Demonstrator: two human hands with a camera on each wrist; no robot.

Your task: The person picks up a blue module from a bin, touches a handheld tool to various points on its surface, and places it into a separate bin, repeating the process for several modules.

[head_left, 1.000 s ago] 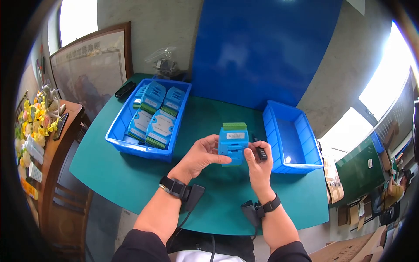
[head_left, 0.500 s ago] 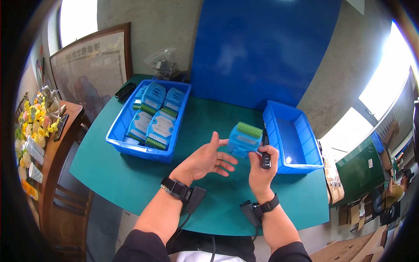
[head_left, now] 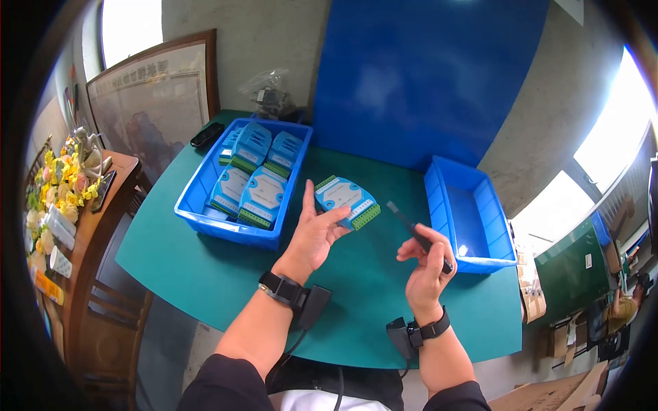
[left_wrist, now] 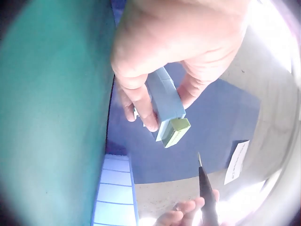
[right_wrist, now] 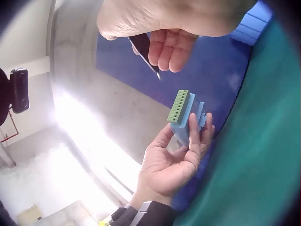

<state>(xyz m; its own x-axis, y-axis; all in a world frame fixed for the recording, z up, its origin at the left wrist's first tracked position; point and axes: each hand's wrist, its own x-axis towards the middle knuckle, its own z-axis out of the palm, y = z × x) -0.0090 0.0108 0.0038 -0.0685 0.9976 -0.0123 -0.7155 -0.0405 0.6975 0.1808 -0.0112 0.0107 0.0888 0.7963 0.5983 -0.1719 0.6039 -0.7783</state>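
Note:
My left hand (head_left: pixel 312 240) holds a blue-and-white electronics module (head_left: pixel 345 197) above the table, thumb over its labelled face. Green terminal blocks (head_left: pixel 366 216) line the module's two ends. In the left wrist view, thumb and fingers grip the blue casing (left_wrist: pixel 167 96) from both sides. Right of the module, my right hand (head_left: pixel 426 274) grips a slim black-handled tool (left_wrist: pixel 205 188) with a pale, narrow tip. That tip points toward the module and stands apart from it. In the right wrist view, a green block (right_wrist: pixel 179 107) faces the tool's tip.
A blue bin (head_left: pixel 192 216) at left holds several similar modules (head_left: pixel 266 192). Another blue bin (head_left: pixel 504 240) stands at right. Behind the left bin sits a clear plastic bag (head_left: pixel 271 96) with dark parts. A blue panel (head_left: pixel 425 82) rises behind the green table (head_left: pixel 205 281).
The module passed from my right hand into my left, turned from its slotted side to its labelled face. My right hand moved away rightward, and the tool now points up toward the module.

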